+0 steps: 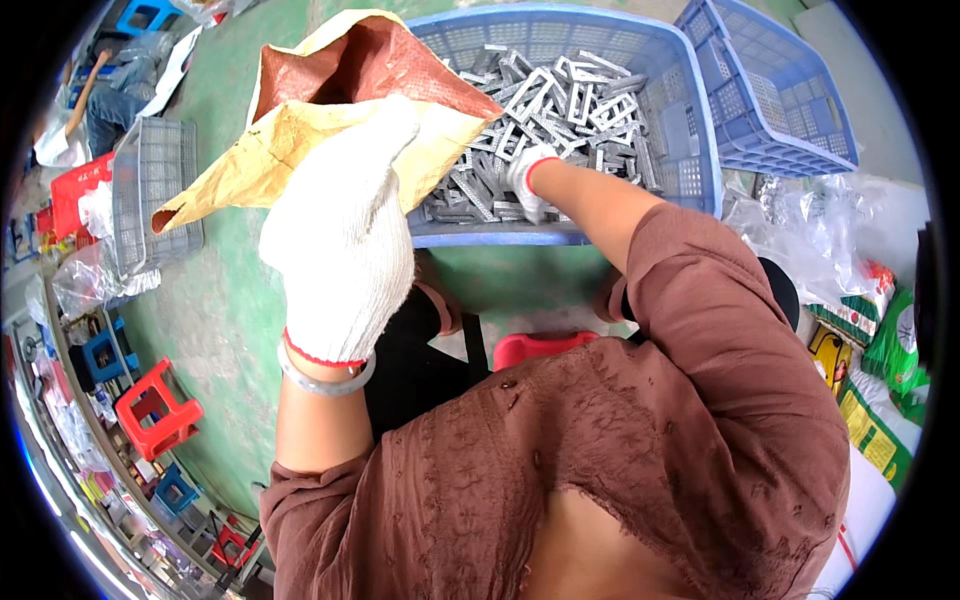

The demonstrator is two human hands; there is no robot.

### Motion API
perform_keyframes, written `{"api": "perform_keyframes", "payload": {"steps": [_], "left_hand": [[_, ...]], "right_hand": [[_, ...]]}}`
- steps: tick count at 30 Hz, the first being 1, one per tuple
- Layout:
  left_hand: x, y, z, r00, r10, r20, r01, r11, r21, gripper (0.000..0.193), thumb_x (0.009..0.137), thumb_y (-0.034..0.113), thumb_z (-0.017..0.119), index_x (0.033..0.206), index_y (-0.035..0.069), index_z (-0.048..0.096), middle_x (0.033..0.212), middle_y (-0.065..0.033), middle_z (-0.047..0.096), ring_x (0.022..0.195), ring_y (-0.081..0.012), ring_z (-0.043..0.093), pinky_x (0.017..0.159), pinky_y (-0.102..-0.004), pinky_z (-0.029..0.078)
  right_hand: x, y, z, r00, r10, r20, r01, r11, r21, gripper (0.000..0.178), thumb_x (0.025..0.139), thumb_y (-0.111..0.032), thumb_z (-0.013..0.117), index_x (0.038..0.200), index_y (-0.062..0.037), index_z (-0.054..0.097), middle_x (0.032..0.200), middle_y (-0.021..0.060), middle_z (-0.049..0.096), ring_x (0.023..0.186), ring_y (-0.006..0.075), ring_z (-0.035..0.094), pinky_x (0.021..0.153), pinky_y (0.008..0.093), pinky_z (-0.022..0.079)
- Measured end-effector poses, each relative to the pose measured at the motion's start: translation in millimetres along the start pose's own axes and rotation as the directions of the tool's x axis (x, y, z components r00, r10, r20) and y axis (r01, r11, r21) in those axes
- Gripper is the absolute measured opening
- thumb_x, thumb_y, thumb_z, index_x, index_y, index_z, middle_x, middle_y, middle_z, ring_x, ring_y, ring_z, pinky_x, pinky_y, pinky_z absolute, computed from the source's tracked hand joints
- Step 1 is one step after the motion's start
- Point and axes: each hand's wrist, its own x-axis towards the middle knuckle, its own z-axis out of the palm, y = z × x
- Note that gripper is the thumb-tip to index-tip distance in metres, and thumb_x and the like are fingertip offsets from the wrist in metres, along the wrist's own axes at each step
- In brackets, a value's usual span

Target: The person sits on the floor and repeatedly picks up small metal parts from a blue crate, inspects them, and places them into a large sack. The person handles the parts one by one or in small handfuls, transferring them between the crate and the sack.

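Note:
My left hand (340, 230), in a white knit glove with a red cuff, grips the near rim of a yellow paper-faced sack (235, 165). The sack's mouth gapes and shows a reddish-brown woven lining; its inside is dark. Over the left edge of a blue plastic basket (565, 235) the sack leans. A heap of small grey metal rectangular frames (590, 105) lies in that basket. My right hand (533, 180), gloved the same way, reaches down onto the frames near the basket's front wall. Its fingers are mostly hidden, and whether they hold a frame is unclear.
A second blue basket (790, 135) stands tilted at the far right. Clear plastic bags (810, 235) and printed sacks (890, 350) crowd the right side. At left are a grey basket (155, 190), a red stool (155, 410) and another person (110, 100). A red seat (540, 347) shows below me.

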Motion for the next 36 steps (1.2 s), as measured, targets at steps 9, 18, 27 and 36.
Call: {"api": "perform_keyframes", "payload": {"steps": [9, 18, 27, 36], "left_hand": [[4.9, -0.9, -1.3, 0.996, -0.062, 0.067, 0.068, 0.994, -0.087, 0.040, 0.077, -0.011, 0.060, 0.109, 0.009, 0.073, 0.101, -0.0090, 0.073, 0.093, -0.0273, 0.070, 0.086, -0.0340, 0.054], [6.5, -0.2, -4.9, 0.981, -0.061, 0.182, 0.079, 0.993, -0.093, 0.033, 0.084, -0.014, 0.061, 0.113, -0.002, 0.071, 0.114, -0.0114, 0.072, 0.106, -0.0203, 0.068, 0.093, -0.0300, 0.051], [5.2, -2.4, -3.1, 0.970, -0.117, 0.212, 0.142, 0.984, -0.106, 0.033, 0.086, -0.013, 0.061, 0.114, 0.001, 0.071, 0.112, -0.0119, 0.073, 0.105, -0.0197, 0.069, 0.095, -0.0295, 0.050], [9.4, 6.0, -7.8, 0.954, -0.142, 0.263, 0.165, 0.984, -0.066, 0.033, 0.085, -0.012, 0.062, 0.113, 0.001, 0.071, 0.110, -0.0128, 0.073, 0.104, -0.0213, 0.070, 0.093, -0.0303, 0.052]], "right_hand": [[-28.3, -0.6, 18.5, 0.985, -0.010, -0.174, -0.025, 0.980, -0.197, 0.079, 0.069, -0.032, 0.080, 0.143, -0.0231, 0.051, 0.147, 0.0062, 0.047, 0.120, 0.0347, 0.059, 0.088, 0.0695, 0.049], [-13.3, 6.4, 34.0, 0.941, -0.081, -0.328, -0.015, 0.960, -0.281, 0.042, 0.089, -0.020, 0.056, 0.129, -0.0345, 0.058, 0.126, 0.0027, 0.057, 0.114, 0.0289, 0.064, 0.075, 0.0615, 0.057], [26.7, 6.1, 68.0, 0.758, -0.242, -0.606, 0.004, 0.930, -0.367, 0.015, 0.078, -0.015, 0.063, 0.088, -0.0197, 0.072, 0.088, -0.0021, 0.068, 0.077, 0.0234, 0.071, 0.052, 0.0465, 0.052], [25.7, 17.9, 75.3, 0.787, -0.170, -0.593, -0.121, 0.900, -0.419, 0.013, 0.079, -0.012, 0.060, 0.087, -0.0173, 0.070, 0.088, -0.0002, 0.069, 0.079, 0.0240, 0.072, 0.058, 0.0434, 0.053]]}}
